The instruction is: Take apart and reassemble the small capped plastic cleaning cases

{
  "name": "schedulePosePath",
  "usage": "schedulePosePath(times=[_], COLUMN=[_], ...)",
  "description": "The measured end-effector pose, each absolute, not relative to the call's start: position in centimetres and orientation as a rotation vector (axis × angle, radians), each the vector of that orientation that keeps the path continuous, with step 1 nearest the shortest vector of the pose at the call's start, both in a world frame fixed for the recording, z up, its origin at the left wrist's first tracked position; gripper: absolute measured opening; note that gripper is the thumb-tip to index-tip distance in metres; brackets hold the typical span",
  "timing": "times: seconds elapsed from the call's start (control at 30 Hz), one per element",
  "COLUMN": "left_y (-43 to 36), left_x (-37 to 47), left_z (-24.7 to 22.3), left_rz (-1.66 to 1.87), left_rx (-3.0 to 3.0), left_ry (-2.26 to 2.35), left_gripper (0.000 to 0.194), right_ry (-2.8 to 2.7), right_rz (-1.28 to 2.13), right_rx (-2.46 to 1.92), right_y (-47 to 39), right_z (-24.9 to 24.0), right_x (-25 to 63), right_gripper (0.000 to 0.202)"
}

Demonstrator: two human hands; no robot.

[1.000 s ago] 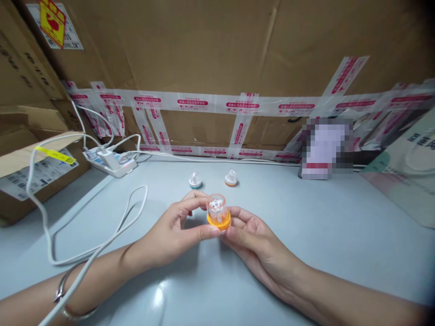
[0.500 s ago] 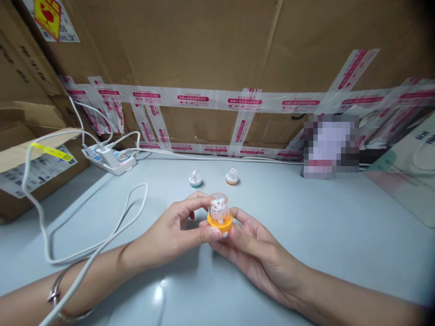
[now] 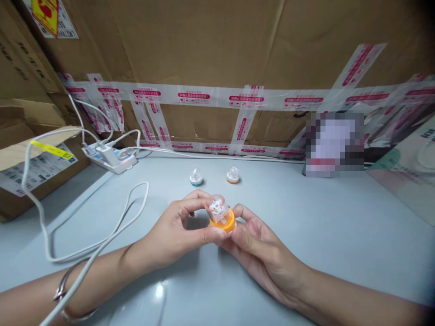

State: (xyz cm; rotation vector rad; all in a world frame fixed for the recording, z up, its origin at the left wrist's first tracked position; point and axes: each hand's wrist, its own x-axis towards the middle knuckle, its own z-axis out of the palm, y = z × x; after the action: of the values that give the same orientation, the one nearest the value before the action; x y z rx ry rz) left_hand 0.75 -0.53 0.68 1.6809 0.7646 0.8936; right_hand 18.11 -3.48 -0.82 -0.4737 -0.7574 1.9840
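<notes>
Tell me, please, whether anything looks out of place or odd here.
The white cable looks a little out of place: it loops loosely over the table and crosses in front of the left forearm, where it seems in the way. No spill stands out.

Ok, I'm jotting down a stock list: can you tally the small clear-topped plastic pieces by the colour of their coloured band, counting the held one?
Orange: 2 (held piece, right standing piece)
Teal: 1 (left standing piece)
Total: 3
</notes>
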Motion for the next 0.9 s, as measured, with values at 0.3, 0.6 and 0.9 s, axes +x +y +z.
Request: schedulePosePath(times=[0.3,0.6,0.9], left_y=[-0.64,-0.37,-0.33], left_x=[1.25,1.13,1.03], left_z=[0.28,0.36,0.73], left_rz=[0.967,0.931,0.866], left_rx=[1.654,1.633,1.677], left_ry=[0.835,0.777,0.754], left_gripper=[0.007,0.005,0.009], right_ry=[-0.788,-0.709,-0.672], right_rz=[1.913,1.984,2.04], right_rx=[-0.519,-0.533,-0.587], right_y=[-3.48,-3.22,-3.2], right_z=[-1.07,-1.37,-1.39], right_x=[17.95,18.17,18.27], right_gripper=[0.023,0.021,0.027])
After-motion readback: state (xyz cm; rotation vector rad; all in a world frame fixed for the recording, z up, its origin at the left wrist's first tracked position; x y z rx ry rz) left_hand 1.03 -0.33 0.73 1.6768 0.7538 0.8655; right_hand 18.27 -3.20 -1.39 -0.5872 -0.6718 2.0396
